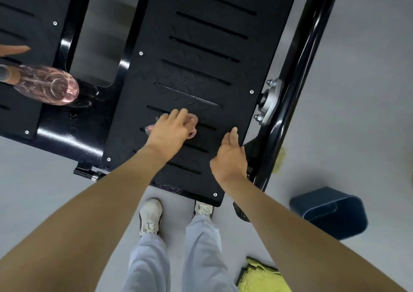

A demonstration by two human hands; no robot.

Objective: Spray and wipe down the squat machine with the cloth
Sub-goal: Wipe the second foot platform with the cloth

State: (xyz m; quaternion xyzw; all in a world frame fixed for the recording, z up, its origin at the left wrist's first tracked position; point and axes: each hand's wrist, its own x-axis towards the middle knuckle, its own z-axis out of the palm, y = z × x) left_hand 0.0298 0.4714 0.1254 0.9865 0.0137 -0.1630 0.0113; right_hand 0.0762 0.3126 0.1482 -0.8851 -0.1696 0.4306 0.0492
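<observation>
A person wipes the black footplate (201, 52) of a squat machine (297, 68) with a pink cloth (194, 119), seen from above.

We look down on the slotted footplate, which fills the upper frame above a grey floor (368, 90). A clear pink spray bottle (47, 85) pokes in from the left edge, with wet marks beside it; we cannot tell what holds it. The left hand (172, 128) presses down mid-plate, its grip curled round the bunched cloth. The right hand (232, 155) rests at the plate's right edge, its grip loose and holding nothing. We judge that spraying is done here and wiping is in hand. The next move calls for sweeping the cloth along the slots and on up the plate, then over to the wet patch at the left.
</observation>
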